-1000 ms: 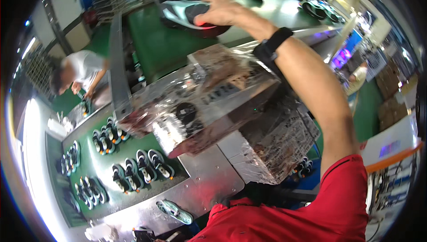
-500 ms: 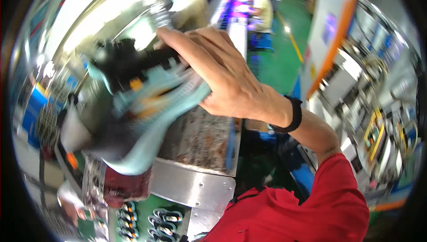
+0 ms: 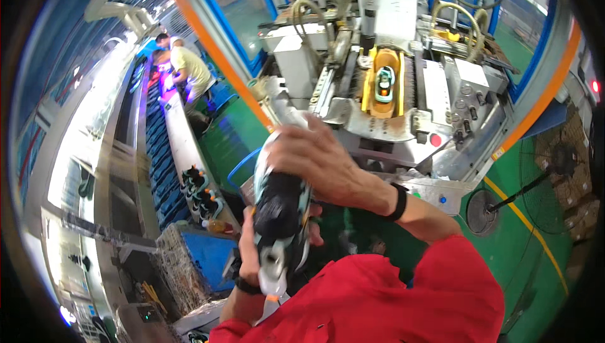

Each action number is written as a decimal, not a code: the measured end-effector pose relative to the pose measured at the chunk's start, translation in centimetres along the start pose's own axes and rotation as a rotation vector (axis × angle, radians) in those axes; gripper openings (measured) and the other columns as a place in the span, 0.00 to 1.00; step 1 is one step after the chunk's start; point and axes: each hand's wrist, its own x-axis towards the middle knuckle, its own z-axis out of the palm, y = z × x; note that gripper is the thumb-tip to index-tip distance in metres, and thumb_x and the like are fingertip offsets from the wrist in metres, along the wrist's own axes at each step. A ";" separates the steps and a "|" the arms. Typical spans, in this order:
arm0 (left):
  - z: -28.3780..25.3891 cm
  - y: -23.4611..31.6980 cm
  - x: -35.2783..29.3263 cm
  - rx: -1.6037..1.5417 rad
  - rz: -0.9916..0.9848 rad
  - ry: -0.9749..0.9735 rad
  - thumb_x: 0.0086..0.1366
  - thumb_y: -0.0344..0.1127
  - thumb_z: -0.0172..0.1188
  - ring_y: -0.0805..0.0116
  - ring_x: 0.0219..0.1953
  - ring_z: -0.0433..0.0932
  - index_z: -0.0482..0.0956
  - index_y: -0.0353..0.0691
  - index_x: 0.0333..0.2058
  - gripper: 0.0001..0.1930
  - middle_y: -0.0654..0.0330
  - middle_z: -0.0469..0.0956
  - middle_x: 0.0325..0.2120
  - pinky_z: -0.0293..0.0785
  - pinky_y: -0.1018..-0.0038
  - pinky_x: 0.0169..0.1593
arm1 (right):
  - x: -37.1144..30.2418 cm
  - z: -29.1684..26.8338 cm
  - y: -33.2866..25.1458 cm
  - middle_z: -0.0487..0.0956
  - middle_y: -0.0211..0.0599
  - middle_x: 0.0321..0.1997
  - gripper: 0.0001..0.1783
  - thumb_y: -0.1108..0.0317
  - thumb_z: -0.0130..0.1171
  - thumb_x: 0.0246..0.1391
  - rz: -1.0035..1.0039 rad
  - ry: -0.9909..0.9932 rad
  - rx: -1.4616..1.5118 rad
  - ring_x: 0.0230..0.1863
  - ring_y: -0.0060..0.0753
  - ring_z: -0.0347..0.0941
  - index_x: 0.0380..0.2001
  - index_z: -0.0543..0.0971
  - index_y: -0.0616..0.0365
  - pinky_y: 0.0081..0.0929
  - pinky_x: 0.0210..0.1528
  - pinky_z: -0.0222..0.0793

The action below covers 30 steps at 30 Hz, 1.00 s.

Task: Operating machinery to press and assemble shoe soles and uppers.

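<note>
A black shoe (image 3: 280,204) with a pale blue-white sole edge is held upright in front of my chest, its heel end toward me and a grey-white piece showing in its opening. My left hand (image 3: 250,248) wraps round the shoe from below and the left, with fingertips showing on its right side. Across the far end lies my right hand (image 3: 315,163), its fingers curled over the shoe. Ahead, a machine has a yellow cradle (image 3: 398,91) with a small pale blue and black object (image 3: 384,83) inside.
A conveyor (image 3: 183,135) on the left carries shoes, and a co-worker (image 3: 189,69) in a yellow top bends over its far end. Orange-edged posts (image 3: 211,44) frame the machine. A blue box (image 3: 205,256) stands at lower left, a floor fan (image 3: 482,211) at right.
My view has swung from the conveyor side to the machine. A shoe gripped by my right hand at the left is now close to my body, with my left hand also on it.
</note>
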 end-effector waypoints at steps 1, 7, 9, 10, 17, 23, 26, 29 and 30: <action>0.5 -0.6 2.1 -0.037 0.009 -0.004 0.67 0.67 0.35 0.48 0.52 0.75 0.58 0.33 0.63 0.42 0.43 0.68 0.57 0.68 0.54 0.58 | -1.3 -1.3 0.9 0.69 0.35 0.60 0.34 0.77 0.64 0.39 0.156 -0.013 -0.143 0.66 0.44 0.60 0.54 0.68 0.51 0.50 0.70 0.47; -1.0 -3.9 18.0 0.596 0.022 0.386 0.72 0.47 0.47 0.65 0.47 0.77 0.69 0.31 0.55 0.24 0.55 0.77 0.47 0.71 0.69 0.54 | -11.0 -8.7 4.5 0.67 0.39 0.60 0.42 0.75 0.66 0.45 0.986 0.212 1.214 0.54 0.28 0.68 0.64 0.60 0.59 0.28 0.55 0.66; -2.8 -6.6 23.2 0.913 0.075 0.381 0.71 0.47 0.51 0.68 0.43 0.77 0.72 0.30 0.53 0.24 0.57 0.78 0.44 0.71 0.72 0.50 | -14.1 -7.6 7.4 0.73 0.38 0.53 0.40 0.73 0.68 0.41 1.173 0.507 0.731 0.47 0.24 0.71 0.60 0.65 0.62 0.23 0.52 0.67; -3.4 -7.8 25.6 1.084 0.073 0.272 0.70 0.49 0.51 0.67 0.42 0.76 0.72 0.29 0.51 0.25 0.55 0.79 0.42 0.70 0.71 0.49 | -14.1 -7.9 7.9 0.77 0.36 0.46 0.36 0.72 0.69 0.39 1.341 0.613 0.639 0.44 0.23 0.72 0.55 0.70 0.64 0.21 0.49 0.69; -11.1 -7.8 43.9 1.760 0.075 0.164 0.61 0.60 0.56 0.47 0.41 0.80 0.74 0.27 0.45 0.34 0.40 0.80 0.37 0.74 0.60 0.44 | -23.1 -14.1 13.0 0.77 0.37 0.45 0.32 0.74 0.66 0.36 1.414 0.899 0.096 0.43 0.27 0.74 0.51 0.73 0.63 0.22 0.48 0.70; -19.3 -12.3 55.4 1.863 0.153 0.452 0.52 0.49 0.66 0.39 0.49 0.75 0.63 0.19 0.52 0.41 0.27 0.73 0.44 0.72 0.56 0.52 | -20.6 -18.2 13.0 0.77 0.35 0.43 0.33 0.74 0.63 0.38 1.401 0.956 -0.148 0.42 0.25 0.74 0.53 0.71 0.63 0.22 0.48 0.70; -23.2 -14.6 58.8 1.889 0.131 0.552 0.51 0.38 0.65 0.38 0.48 0.74 0.58 0.21 0.56 0.39 0.31 0.74 0.43 0.71 0.56 0.53 | -19.9 -19.2 15.5 0.77 0.35 0.40 0.31 0.76 0.62 0.35 1.419 0.772 -0.361 0.37 0.23 0.73 0.50 0.72 0.64 0.20 0.42 0.70; -23.1 -13.5 58.2 1.758 0.060 0.474 0.47 0.26 0.56 0.37 0.48 0.73 0.58 0.21 0.51 0.31 0.29 0.71 0.43 0.69 0.52 0.52 | -18.1 -19.6 21.3 0.78 0.35 0.36 0.29 0.75 0.63 0.34 1.500 0.616 -0.398 0.34 0.24 0.73 0.47 0.73 0.64 0.21 0.39 0.70; -20.7 -12.8 56.9 1.613 0.168 0.498 0.46 0.27 0.58 0.39 0.44 0.76 0.65 0.21 0.46 0.27 0.30 0.74 0.40 0.72 0.57 0.48 | -18.6 -20.2 23.9 0.79 0.38 0.35 0.28 0.73 0.64 0.33 1.481 0.500 -0.494 0.33 0.26 0.74 0.45 0.74 0.65 0.22 0.39 0.71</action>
